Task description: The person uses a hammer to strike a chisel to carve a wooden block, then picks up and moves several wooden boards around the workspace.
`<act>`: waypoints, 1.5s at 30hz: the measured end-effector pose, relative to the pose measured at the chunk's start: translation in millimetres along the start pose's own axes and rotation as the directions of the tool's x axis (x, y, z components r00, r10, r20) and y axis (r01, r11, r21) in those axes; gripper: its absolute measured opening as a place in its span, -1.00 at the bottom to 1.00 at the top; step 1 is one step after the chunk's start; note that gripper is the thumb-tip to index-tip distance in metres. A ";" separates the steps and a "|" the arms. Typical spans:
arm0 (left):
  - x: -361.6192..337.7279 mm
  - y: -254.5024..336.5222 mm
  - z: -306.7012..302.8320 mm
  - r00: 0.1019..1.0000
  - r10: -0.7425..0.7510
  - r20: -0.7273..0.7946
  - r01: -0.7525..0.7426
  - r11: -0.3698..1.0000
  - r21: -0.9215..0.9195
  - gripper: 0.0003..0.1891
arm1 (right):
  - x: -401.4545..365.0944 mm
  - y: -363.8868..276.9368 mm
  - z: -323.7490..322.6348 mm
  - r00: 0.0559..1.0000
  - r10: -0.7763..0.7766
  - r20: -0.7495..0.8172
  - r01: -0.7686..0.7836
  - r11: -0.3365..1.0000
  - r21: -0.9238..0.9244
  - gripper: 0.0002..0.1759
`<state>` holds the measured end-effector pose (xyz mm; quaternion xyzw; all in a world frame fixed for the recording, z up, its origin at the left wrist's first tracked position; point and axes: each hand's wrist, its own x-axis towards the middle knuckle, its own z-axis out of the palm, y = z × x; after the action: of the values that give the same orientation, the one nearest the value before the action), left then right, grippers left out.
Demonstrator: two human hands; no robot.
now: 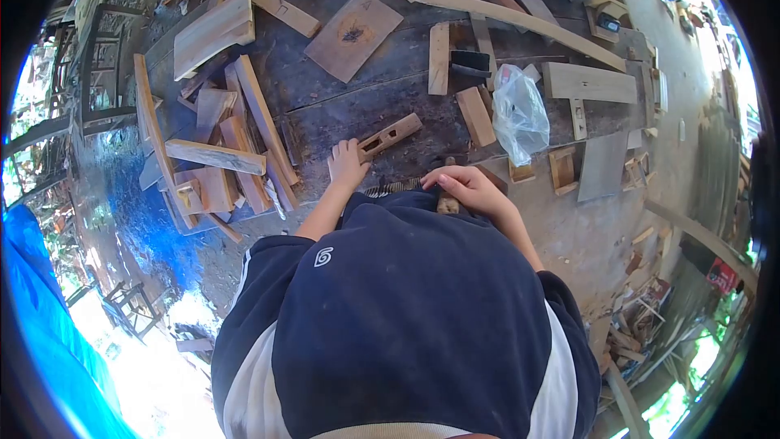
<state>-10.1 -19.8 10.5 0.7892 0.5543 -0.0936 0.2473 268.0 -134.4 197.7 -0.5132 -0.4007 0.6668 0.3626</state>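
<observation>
A short wooden piece with mortise slots [395, 135] lies at a slant on the dark workbench [325, 110]. My left hand [348, 166] is at its left end, thumb on the near side and fingers on the far side. Close to my body, my right hand [471, 187] is curled over a wooden handle [448, 204], which shows above and below the fingers. What the handle belongs to is hidden. A dark strip with a ridged, toothed look [392, 189] lies between my hands at the bench's near edge.
Stacked boards and offcuts [215, 158] crowd the left side. A square board with a dark knot [354, 36] lies ahead. Rightward are a clear plastic bag [521, 114], a wood block [475, 116] and a T-shaped wooden piece [589, 84]. A long curved slat [520, 18] spans the back.
</observation>
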 end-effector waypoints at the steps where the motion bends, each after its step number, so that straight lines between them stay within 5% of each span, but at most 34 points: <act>1: -0.3 3.7 1.5 1.000 0.001 0.007 -0.001 1.000 0.003 -0.29 | -4.8 -7.4 2.2 0.999 -0.033 0.024 0.033 0.999 0.023 -0.68; 7: 8.0 44.2 -1.3 0.971 0.236 -0.047 -0.238 0.970 -0.046 -0.15 | -15.3 -57.3 -1.5 0.981 -0.181 0.070 0.182 0.983 -0.004 -0.73; 8: 7.3 56.2 -5.2 0.961 0.271 -0.052 -0.273 0.961 -0.036 -0.16 | -17.5 -68.0 -1.2 0.969 -0.242 0.051 0.247 0.961 -0.124 -0.77; 11: 1.9 101.7 -43.8 0.808 0.583 -0.083 -0.589 0.793 -0.155 -0.17 | -35.0 -125.8 2.5 0.831 -0.555 0.025 0.546 0.808 -0.221 -0.82; 12: 3.7 109.6 -43.5 0.701 0.706 -0.100 -0.713 0.691 -0.123 -0.17 | -44.5 -155.2 7.1 0.717 -0.697 0.030 0.694 0.708 -0.130 -0.75; 13: 1.8 118.7 -49.0 0.717 0.689 -0.108 -0.697 0.706 -0.124 -0.17 | -39.1 -151.3 33.8 0.187 -0.973 -0.139 0.918 0.223 -0.329 -0.81; 14: -1.2 129.1 -59.6 0.620 0.785 0.003 -0.758 0.600 -0.257 -0.18 | -38.2 -169.9 54.3 0.193 -0.972 -0.131 0.924 0.225 -0.310 -0.81; 15: -4.2 135.8 -67.4 0.489 0.868 0.091 -0.781 0.482 -0.399 -0.20 | -41.3 -203.7 70.9 -0.078 -0.951 -0.298 0.992 -0.046 -0.113 -0.87; 16: -5.4 139.2 -70.5 0.500 0.862 0.084 -0.774 0.489 -0.401 -0.20 | -43.3 -225.6 80.6 -0.288 -0.817 -0.500 0.937 -0.347 0.027 -0.92; 20: -3.7 152.6 -80.1 0.407 0.887 0.219 -0.689 0.455 -0.564 -0.27 | -45.9 -234.7 86.0 -0.244 -0.912 -0.331 0.970 -0.236 -0.064 -0.75; 22: -1.7 160.6 -79.4 0.359 0.900 0.248 -0.771 0.435 -0.465 -0.35 | -51.3 -218.1 68.6 -0.092 -0.994 0.053 0.995 -0.094 -0.023 -0.79; 23: 0.0 164.2 -77.6 0.365 0.899 0.243 -0.767 0.438 -0.468 -0.35 | -48.2 -221.5 63.5 -0.115 -0.982 0.152 0.993 -0.120 -0.021 -0.69; 24: 1.4 168.4 -75.8 0.327 0.908 0.263 -0.747 0.419 -0.517 -0.39 | -45.1 -222.2 65.9 -0.110 -0.982 0.153 0.993 -0.113 -0.015 -0.69; 26: 2.6 176.5 -69.4 0.292 0.913 0.284 -0.713 0.406 -0.571 -0.44 | -38.3 -227.5 75.3 -0.353 -0.916 -0.190 0.931 -0.363 0.021 -0.57; 27: 4.8 182.2 -64.6 0.285 0.904 0.319 -0.715 0.422 -0.557 -0.48 | -38.4 -230.6 74.3 -0.376 -0.903 -0.207 0.927 -0.362 -0.102 -0.47; 28: 7.5 185.1 -61.2 0.278 0.893 0.354 -0.720 0.438 -0.539 -0.51 | -38.8 -227.5 71.4 -0.372 -0.905 -0.209 0.928 -0.359 -0.096 -0.47; 31: 9.1 183.3 -35.9 0.364 0.912 0.188 -0.721 0.404 -0.563 -0.56 | -51.6 -206.7 40.2 -0.225 -0.943 0.244 0.974 -0.211 0.083 -0.56; 32: 9.4 181.1 -36.9 0.370 0.909 0.189 -0.715 0.409 -0.567 -0.56 | -51.6 -207.3 35.0 -0.220 -0.946 0.239 0.975 -0.204 0.089 -0.56; 34: 13.3 176.4 -39.2 0.423 0.895 0.144 -0.755 0.436 -0.490 -0.56 | -46.3 -209.4 28.2 0.119 -0.940 0.320 0.992 0.123 -0.009 -0.92; 36: 12.3 175.1 -41.3 0.460 0.874 0.153 -0.738 0.473 -0.482 -0.59 | -30.4 -159.7 26.8 0.303 -0.940 0.159 0.912 0.237 -0.334 -0.79; 38: 13.2 173.9 -42.7 0.559 0.785 0.266 -0.669 0.617 -0.414 -0.59 | -13.4 -174.0 -4.7 0.863 -0.459 0.211 0.503 0.740 -0.447 -0.75; 39: 15.7 171.8 -40.4 0.564 0.732 0.382 -0.638 0.680 -0.362 -0.54 | -11.1 -144.3 -10.5 0.942 -0.310 0.129 0.328 0.765 -0.555 -0.71; 40: 17.4 162.0 -36.0 0.578 0.722 0.381 -0.626 0.692 -0.361 -0.54 | -7.7 -107.0 -11.7 0.987 -0.160 0.033 0.144 0.753 -0.642 -0.67; 41: 18.8 148.9 -28.7 0.637 0.743 0.204 -0.670 0.665 -0.331 -0.54 | -7.2 -93.4 -8.9 0.986 -0.161 0.052 0.157 0.754 -0.638 -0.67; 42: 18.7 135.8 -23.8 0.666 0.745 0.019 -0.711 0.643 -0.286 -0.54 | -11.4 -84.1 -4.7 0.991 0.128 -0.023 -0.122 0.845 -0.521 -0.69; 43: 16.9 121.1 -18.8 0.756 0.655 -0.013 -0.652 0.751 -0.103 -0.35 | -16.2 -75.5 -1.3 0.908 0.416 -0.055 -0.404 0.831 -0.382 -0.70; 44: 15.4 107.5 -20.6 0.763 0.646 -0.016 -0.644 0.759 -0.097 -0.35 | -21.3 -64.9 0.8 0.910 0.412 -0.043 -0.395 0.833 -0.386 -0.70; 45: 14.5 93.5 -23.6 0.894 0.447 -0.038 -0.448 0.894 -0.013 -0.29 | -27.6 -54.7 2.5 0.948 0.315 -0.049 -0.312 0.884 -0.347 -0.71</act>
<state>78.3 -20.7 51.5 0.8942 0.3631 -0.0150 0.2615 275.3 -136.8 258.5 -0.6245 -0.4265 0.6366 0.1512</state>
